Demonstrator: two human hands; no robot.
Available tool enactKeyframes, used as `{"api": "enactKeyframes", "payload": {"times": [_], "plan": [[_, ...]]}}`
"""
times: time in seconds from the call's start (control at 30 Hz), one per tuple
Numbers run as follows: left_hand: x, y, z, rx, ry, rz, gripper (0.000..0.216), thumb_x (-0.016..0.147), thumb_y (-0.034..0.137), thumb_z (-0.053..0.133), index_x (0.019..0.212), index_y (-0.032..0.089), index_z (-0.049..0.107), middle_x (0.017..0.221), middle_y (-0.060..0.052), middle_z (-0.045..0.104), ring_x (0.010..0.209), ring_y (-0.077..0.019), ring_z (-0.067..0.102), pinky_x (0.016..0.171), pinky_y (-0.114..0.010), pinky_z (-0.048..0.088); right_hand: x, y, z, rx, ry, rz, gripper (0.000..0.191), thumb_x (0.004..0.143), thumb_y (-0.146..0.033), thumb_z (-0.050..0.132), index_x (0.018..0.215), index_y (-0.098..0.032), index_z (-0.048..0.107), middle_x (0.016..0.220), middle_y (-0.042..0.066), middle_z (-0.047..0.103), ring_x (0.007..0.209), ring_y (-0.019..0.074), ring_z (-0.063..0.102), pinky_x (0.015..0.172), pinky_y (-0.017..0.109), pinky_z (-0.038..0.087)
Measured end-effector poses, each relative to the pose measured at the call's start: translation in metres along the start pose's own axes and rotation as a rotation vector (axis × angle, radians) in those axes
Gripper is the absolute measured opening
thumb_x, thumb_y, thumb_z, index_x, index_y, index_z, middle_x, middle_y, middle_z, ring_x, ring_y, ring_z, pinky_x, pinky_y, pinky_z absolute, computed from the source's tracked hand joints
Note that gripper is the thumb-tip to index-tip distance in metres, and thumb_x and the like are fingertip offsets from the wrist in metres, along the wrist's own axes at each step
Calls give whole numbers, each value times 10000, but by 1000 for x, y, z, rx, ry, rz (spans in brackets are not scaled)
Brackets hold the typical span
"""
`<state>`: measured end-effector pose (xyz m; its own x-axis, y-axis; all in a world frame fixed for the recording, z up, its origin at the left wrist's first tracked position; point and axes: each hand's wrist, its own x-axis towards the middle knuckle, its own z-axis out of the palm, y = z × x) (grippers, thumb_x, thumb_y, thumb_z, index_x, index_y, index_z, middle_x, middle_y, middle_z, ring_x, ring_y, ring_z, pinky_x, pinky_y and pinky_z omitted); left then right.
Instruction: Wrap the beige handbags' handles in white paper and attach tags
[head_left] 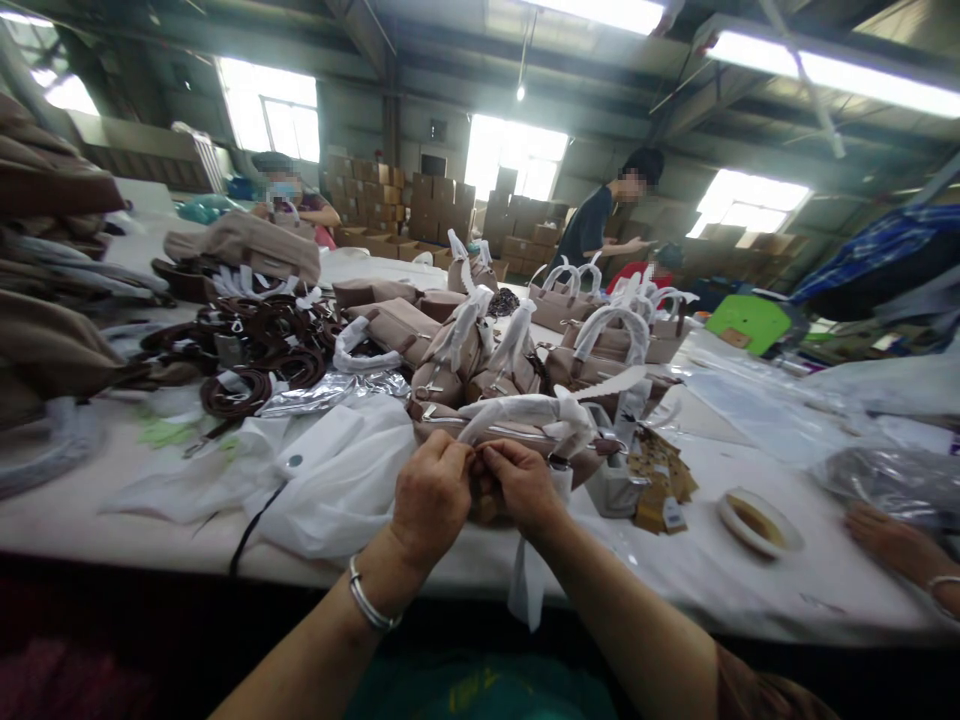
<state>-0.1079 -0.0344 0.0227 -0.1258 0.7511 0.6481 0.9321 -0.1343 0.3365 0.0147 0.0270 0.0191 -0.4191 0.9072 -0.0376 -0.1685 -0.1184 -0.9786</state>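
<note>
A taupe handbag [435, 418] lies on the table in front of me, its zip edge facing up. White wrapping [525, 408] covers its handle. At the near side of the bag, my left hand [433, 497] and my right hand [527, 487] meet with fingertips pinched close together. What they pinch is too small and covered by the fingers to make out. Beneath the fingers a brownish piece [491, 503] partly shows. From the right end of the handle, a strip of white wrapping [527, 585] hangs over the table's front edge.
More wrapped handbags [611, 345] crowd behind. Coiled brown straps [251, 350] and white dust bags [337, 480] lie left. To the right are tags [664, 480], a grey box [611, 485], a tape roll [759, 522] and another person's hand [896, 540]. Two people [596, 220] work behind.
</note>
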Motion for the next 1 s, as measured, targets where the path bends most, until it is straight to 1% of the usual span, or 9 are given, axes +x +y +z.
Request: {"api": "enactKeyframes", "payload": {"times": [0.13, 0.2, 0.3, 0.4, 0.47, 0.63, 0.8, 1.0], "plan": [[0, 1, 0, 14, -1, -11, 169, 891, 181, 520, 783, 175, 650, 772, -56, 587, 720, -189, 562, 667, -307, 447, 1, 0, 0, -31, 3, 3, 276, 711, -417, 708, 778, -151, 680, 598, -8, 612, 449, 87, 485, 418, 207, 375], [0, 1, 0, 15, 3, -20, 169, 892, 178, 518, 790, 177, 653, 772, -57, 590, 718, -187, 565, 664, -304, 445, 1, 2, -1, -81, 4, -27, 253, 740, -403, 682, 782, -154, 684, 601, -7, 614, 459, 94, 492, 432, 213, 386], [0, 2, 1, 10, 3, -26, 181, 904, 196, 508, 808, 175, 660, 769, -60, 589, 715, -192, 567, 656, -308, 440, 1, 5, -2, -239, 28, -159, 208, 803, -362, 625, 795, -168, 700, 632, 3, 641, 522, 120, 540, 500, 233, 433], [0, 1, 3, 10, 14, -23, 206, 917, 221, 496, 798, 175, 658, 762, -59, 582, 696, -191, 561, 641, -310, 434, -1, 7, -1, -441, 76, -335, 192, 858, -309, 565, 840, -190, 714, 727, 21, 696, 647, 162, 614, 610, 262, 485], [1, 1, 3, 11, 20, -20, 201, 914, 223, 500, 795, 177, 654, 761, -56, 579, 689, -186, 559, 636, -304, 431, -2, 6, 0, -549, 93, -410, 200, 879, -274, 532, 868, -196, 716, 779, 30, 718, 709, 181, 642, 674, 278, 499], [1, 2, 1, 8, 12, -29, 185, 908, 209, 507, 792, 177, 647, 765, -56, 578, 699, -188, 564, 645, -303, 433, -4, 4, 2, -672, 54, -492, 231, 911, -226, 475, 917, -196, 704, 859, 53, 730, 789, 199, 664, 743, 300, 501], [1, 1, 2, 14, 2, -20, 181, 909, 205, 503, 794, 174, 640, 767, -59, 578, 698, -192, 563, 634, -307, 436, -6, 6, 1, -786, 41, -587, 267, 943, -227, 426, 931, -185, 689, 892, 83, 715, 836, 213, 649, 774, 330, 493], [2, 2, 4, 17, 34, -8, 182, 899, 193, 512, 750, 176, 616, 743, -48, 561, 648, -163, 549, 602, -279, 436, -10, 1, 5, -882, 41, -666, 271, 958, -227, 409, 906, -181, 672, 845, 79, 701, 837, 214, 643, 792, 345, 496]]}}
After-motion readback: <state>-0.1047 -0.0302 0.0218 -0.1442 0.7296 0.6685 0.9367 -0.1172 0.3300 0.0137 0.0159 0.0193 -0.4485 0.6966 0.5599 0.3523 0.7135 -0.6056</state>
